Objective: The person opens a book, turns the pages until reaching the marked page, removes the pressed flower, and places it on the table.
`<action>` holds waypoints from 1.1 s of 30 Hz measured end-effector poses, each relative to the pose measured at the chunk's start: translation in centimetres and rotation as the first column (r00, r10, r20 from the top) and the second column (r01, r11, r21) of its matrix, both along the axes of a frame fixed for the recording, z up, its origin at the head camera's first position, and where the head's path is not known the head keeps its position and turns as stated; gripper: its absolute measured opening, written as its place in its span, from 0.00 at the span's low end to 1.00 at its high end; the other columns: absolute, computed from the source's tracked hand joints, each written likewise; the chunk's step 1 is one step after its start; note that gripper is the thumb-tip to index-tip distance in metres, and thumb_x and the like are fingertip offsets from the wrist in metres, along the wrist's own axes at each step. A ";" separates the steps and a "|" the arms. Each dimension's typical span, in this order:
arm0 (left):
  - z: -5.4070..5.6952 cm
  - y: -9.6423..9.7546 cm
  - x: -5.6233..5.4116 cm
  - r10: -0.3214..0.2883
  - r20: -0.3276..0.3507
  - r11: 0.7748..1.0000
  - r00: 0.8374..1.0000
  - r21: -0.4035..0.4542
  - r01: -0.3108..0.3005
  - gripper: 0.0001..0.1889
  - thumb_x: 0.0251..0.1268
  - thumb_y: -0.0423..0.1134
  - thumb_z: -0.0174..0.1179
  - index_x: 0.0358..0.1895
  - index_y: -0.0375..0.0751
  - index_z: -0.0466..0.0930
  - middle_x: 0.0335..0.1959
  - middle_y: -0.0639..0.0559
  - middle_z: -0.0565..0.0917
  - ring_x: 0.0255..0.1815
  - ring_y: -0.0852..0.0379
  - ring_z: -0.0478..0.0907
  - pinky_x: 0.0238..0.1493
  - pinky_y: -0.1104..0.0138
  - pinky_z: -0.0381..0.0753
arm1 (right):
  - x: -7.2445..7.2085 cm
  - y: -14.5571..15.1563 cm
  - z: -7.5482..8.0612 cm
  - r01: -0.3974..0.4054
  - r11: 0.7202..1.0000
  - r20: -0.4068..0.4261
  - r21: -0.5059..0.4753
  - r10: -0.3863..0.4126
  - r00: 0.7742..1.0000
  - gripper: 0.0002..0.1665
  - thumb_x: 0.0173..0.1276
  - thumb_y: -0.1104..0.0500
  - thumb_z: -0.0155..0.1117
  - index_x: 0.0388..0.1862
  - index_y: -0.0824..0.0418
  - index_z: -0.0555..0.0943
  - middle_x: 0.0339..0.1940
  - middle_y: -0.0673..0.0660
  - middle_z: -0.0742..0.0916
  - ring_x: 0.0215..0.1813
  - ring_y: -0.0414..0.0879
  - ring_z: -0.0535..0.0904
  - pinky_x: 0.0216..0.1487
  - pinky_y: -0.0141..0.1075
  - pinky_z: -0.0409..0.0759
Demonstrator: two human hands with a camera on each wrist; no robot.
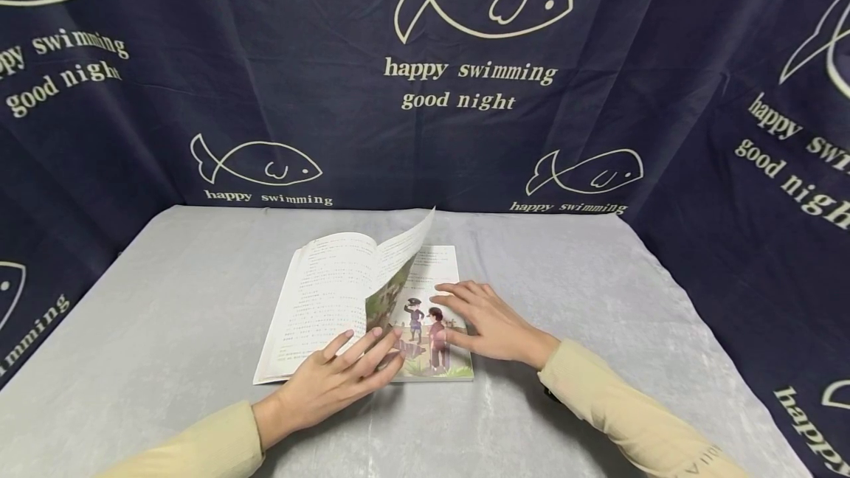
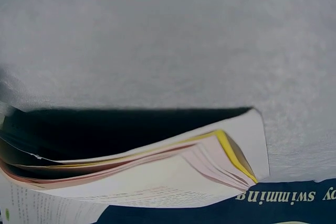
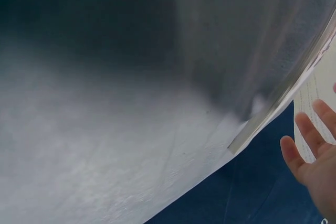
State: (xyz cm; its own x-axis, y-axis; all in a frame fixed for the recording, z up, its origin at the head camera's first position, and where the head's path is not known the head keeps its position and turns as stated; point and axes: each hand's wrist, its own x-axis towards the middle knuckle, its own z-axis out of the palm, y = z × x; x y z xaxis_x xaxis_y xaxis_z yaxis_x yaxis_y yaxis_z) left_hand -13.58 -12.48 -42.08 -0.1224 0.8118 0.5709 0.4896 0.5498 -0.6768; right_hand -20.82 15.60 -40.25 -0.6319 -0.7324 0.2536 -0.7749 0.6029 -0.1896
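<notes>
An open paperback book [image 1: 319,301] lies on the table, with printed text on its left side. One leaf [image 1: 403,238] stands up partway near the middle, curved towards the right. Across the lower middle of the book reaches my left hand [image 1: 332,382], its fingers extended at the foot of the raised leaf. My right hand [image 1: 491,323] has its fingers spread over the right page, which bears a drawing of two figures [image 1: 416,319]. The left wrist view shows the book's page edges [image 2: 210,150] fanned apart. In the right wrist view, spread fingers appear beside the book's edge [image 3: 262,124].
A grey cloth [image 1: 166,316] covers the table. Dark blue curtains [image 1: 358,94] with white fish outlines and lettering hang behind the table and on both sides.
</notes>
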 end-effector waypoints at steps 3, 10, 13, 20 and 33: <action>-0.1 -0.1 0.1 0.011 0.016 1.000 1.000 -0.011 -0.011 0.19 0.66 0.38 0.35 0.59 0.49 0.63 0.63 0.49 0.67 0.62 0.53 0.64 0.55 0.60 0.62 | 0.2 0.3 -0.1 -0.021 0.999 0.001 0.033 0.021 1.000 0.33 0.61 0.36 0.53 0.62 0.50 0.69 0.65 0.53 0.72 0.64 0.47 0.66 0.63 0.47 0.64; -0.1 -0.1 0.3 0.046 0.084 0.998 0.995 -0.038 -0.043 0.19 0.68 0.36 0.32 0.58 0.47 0.64 0.62 0.47 0.69 0.61 0.52 0.67 0.56 0.61 0.64 | 0.4 0.8 -0.4 -0.040 0.996 0.008 0.078 0.040 0.999 0.38 0.57 0.32 0.54 0.63 0.49 0.68 0.65 0.52 0.71 0.64 0.48 0.65 0.63 0.47 0.62; -0.2 -0.1 0.3 0.061 0.111 0.998 0.992 -0.036 -0.057 0.18 0.69 0.36 0.31 0.57 0.47 0.66 0.61 0.46 0.70 0.60 0.52 0.68 0.56 0.61 0.67 | 0.5 0.9 -0.5 -0.038 0.994 0.021 0.107 0.036 0.999 0.42 0.54 0.29 0.54 0.64 0.49 0.67 0.65 0.51 0.70 0.65 0.48 0.64 0.65 0.47 0.61; -0.2 -0.1 0.2 0.086 0.143 0.996 0.986 -0.035 -0.082 0.18 0.69 0.36 0.29 0.52 0.47 0.68 0.58 0.44 0.73 0.58 0.51 0.71 0.56 0.61 0.69 | 0.9 1.1 -0.4 -0.069 0.991 0.011 0.118 0.068 0.998 0.49 0.47 0.25 0.55 0.64 0.51 0.68 0.64 0.53 0.72 0.63 0.50 0.66 0.64 0.49 0.62; -0.5 -0.2 0.1 0.128 0.228 0.992 0.965 -0.011 -0.129 0.19 0.68 0.38 0.27 0.50 0.45 0.70 0.53 0.44 0.75 0.54 0.47 0.72 0.54 0.58 0.71 | 1.0 1.3 -0.4 -0.094 0.988 0.000 0.125 0.094 0.996 0.48 0.45 0.25 0.59 0.60 0.52 0.72 0.62 0.53 0.74 0.61 0.49 0.67 0.61 0.48 0.65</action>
